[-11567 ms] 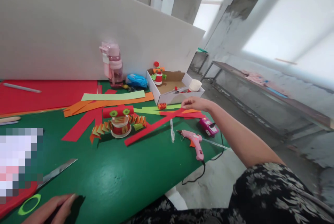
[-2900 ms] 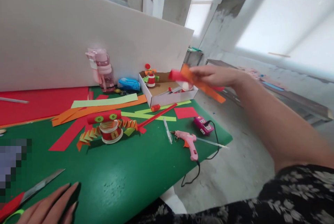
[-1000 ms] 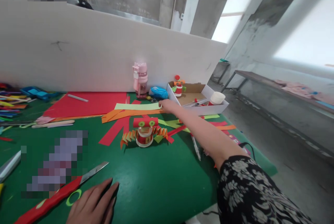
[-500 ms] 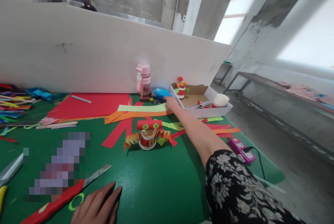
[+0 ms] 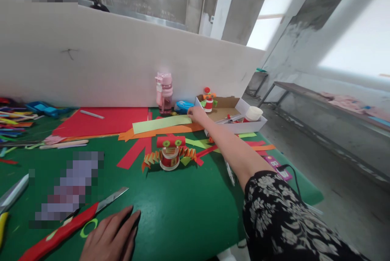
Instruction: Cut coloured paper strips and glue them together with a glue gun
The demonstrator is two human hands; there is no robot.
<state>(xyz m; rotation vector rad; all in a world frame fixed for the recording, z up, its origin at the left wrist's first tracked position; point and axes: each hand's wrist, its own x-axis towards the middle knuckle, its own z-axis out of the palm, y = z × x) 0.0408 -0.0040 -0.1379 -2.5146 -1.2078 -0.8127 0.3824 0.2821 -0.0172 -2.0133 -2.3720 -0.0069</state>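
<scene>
Your right hand [image 5: 196, 113], stretched far across, has its fingertips pinched together on the right end of the long pale green paper strip [image 5: 161, 123]. That end looks slightly raised. The rest of the strip lies flat on the fanned orange paper strips [image 5: 158, 132], beside the white cardboard box [image 5: 243, 127]. By my reading the strip is gripped but not yet clear of the pile. The red paper-cup figure with folded orange legs [image 5: 169, 155] stands just in front. Your left hand [image 5: 111, 238] rests flat on the green worktop [image 5: 183, 212], fingers together and holding nothing, next to the red-handled scissors [image 5: 70, 228].
</scene>
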